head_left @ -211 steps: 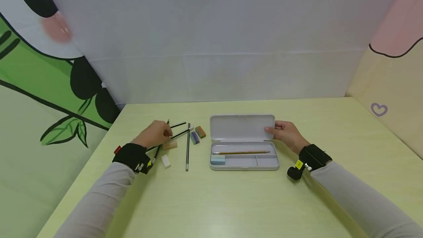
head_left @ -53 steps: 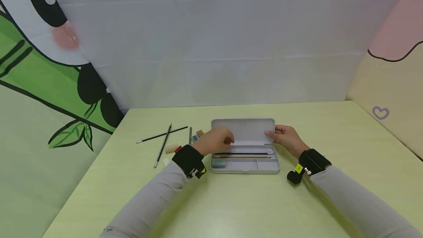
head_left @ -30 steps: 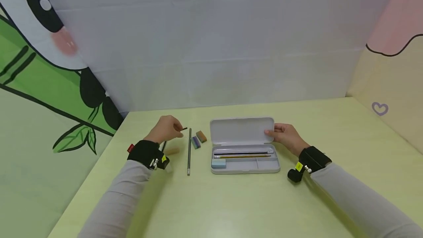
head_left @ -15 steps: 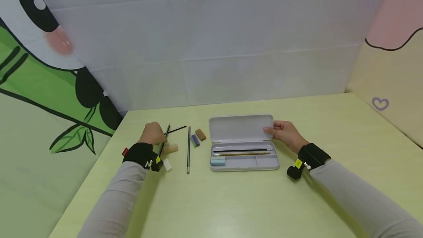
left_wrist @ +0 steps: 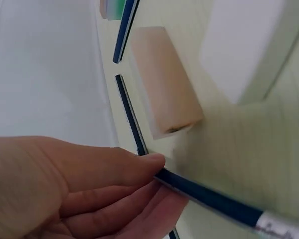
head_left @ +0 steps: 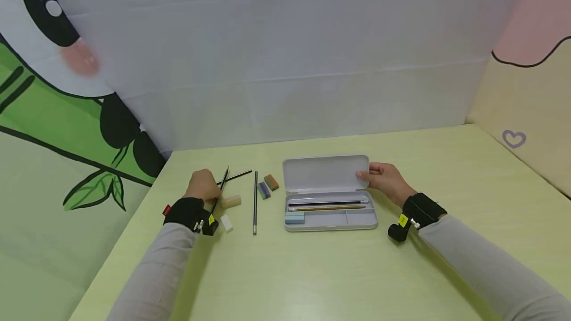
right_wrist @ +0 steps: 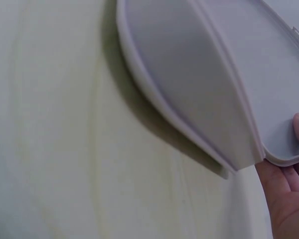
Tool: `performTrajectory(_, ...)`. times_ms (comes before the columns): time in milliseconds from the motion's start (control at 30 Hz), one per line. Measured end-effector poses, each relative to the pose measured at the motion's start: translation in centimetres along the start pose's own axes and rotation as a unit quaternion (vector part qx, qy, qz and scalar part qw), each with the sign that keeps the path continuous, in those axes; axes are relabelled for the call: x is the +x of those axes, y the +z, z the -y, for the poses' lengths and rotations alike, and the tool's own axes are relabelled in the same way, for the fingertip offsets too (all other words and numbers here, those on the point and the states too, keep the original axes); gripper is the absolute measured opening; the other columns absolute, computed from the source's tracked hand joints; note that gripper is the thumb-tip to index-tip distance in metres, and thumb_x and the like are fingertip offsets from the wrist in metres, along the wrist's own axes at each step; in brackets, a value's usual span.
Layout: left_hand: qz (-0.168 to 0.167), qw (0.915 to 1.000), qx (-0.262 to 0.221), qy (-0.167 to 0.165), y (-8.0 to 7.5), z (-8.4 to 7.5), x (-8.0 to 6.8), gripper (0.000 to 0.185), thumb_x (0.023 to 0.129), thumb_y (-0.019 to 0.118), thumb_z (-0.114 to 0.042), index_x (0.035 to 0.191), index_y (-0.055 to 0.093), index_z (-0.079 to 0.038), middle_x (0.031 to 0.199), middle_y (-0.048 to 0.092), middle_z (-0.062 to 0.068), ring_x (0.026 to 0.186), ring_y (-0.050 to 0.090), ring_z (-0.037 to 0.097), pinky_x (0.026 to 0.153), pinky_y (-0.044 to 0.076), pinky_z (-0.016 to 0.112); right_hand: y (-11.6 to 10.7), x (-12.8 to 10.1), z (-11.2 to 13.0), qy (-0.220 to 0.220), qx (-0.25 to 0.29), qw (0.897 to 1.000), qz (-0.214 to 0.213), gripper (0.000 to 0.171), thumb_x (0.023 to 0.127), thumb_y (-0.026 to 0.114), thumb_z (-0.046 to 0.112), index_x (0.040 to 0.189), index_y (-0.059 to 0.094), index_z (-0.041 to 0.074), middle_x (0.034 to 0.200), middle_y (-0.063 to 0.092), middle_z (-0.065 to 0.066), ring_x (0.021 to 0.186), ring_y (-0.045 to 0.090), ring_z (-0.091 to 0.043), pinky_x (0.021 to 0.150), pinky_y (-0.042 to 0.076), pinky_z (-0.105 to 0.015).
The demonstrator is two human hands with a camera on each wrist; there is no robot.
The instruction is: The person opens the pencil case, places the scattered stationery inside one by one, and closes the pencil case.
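Observation:
My left hand pinches a dark pencil between thumb and fingers; its white-and-silver eraser end points toward the lower right of the left wrist view. Another dark pencil lies across behind it on the table. The right hand grips the right edge of the raised lid of a pale pencil case, thumb on the inside and fingers behind. In the case's tray lie a dark pencil, a gold-brown pencil and a light blue eraser.
Between the left hand and the case, a third loose dark pencil points away from me. Around it lie a beige eraser, a white eraser, a purple-sided eraser and an orange-brown one. A white cloth backdrop stands behind the table.
A dark pencil has joined the gold-brown one in the tray. My left hand has moved from over the case back left to the loose pencils and pinches one. The right hand keeps holding the lid.

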State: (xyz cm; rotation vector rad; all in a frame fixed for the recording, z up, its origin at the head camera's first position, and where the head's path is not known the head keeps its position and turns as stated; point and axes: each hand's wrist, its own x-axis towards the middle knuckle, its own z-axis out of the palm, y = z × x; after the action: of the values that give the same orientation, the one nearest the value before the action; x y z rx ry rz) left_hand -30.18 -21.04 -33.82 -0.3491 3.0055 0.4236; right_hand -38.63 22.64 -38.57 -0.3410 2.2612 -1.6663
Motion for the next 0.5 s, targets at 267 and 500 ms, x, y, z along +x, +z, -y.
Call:
performTrajectory(267,-0.04,0.9976,-0.031,0.048,-1.1,0.1,-0.1,0.029,0.072,0.061,0.003,0.043,0.058,-0.005,0.043,0.058,0.005,0.045,0.062,0.019,0.053,0.047,0.027,0.1,0.0,-0.4,-0.012,-0.007,1.0,-0.004,0.053,0.095,0.06,0.02,0.136,0.046,-0.01,0.136,0.051,-0.03,0.092,0.061,0.003,0.085,0.054,-0.02)
performTrajectory(500,-0.082,0.9903,-0.074,0.084,-1.0,0.1,-0.1,0.014,0.082,0.065,0.0,0.089,0.072,0.01,0.087,0.07,0.026,0.075,0.066,0.034,0.071,0.055,0.042,0.1,0.2,-0.8,-0.02,0.006,1.0,-0.001,0.054,0.094,0.061,0.02,0.136,0.046,-0.011,0.133,0.056,-0.027,0.09,0.062,0.006,0.083,0.054,-0.018)
